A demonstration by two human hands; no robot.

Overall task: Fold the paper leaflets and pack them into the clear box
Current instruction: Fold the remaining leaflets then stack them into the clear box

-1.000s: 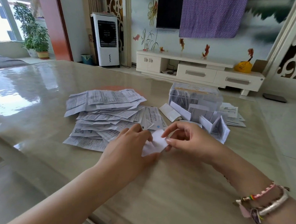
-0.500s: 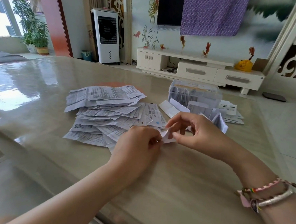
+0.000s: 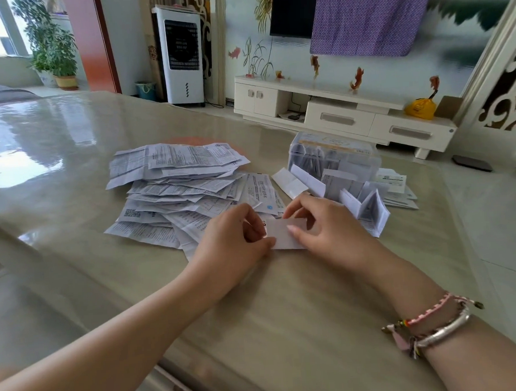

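QR code: I can see one printed on a flat leaflet (image 3: 132, 213) at the left edge of the unfolded pile (image 3: 172, 194); I can't scan or read it from here.
Leaflet print: dense columns of small type cover the sheets, too fine for me to read.
Blue mark: a small round blue mark sits on the leaflet (image 3: 262, 195) just above my hands; its headline characters are too blurred for me to read.
Folded leaflet: a dark fragment of print shows at the left edge of the piece (image 3: 284, 233) I hold, unreadable.
Clear box: I can't read anything on the clear box (image 3: 332, 154).
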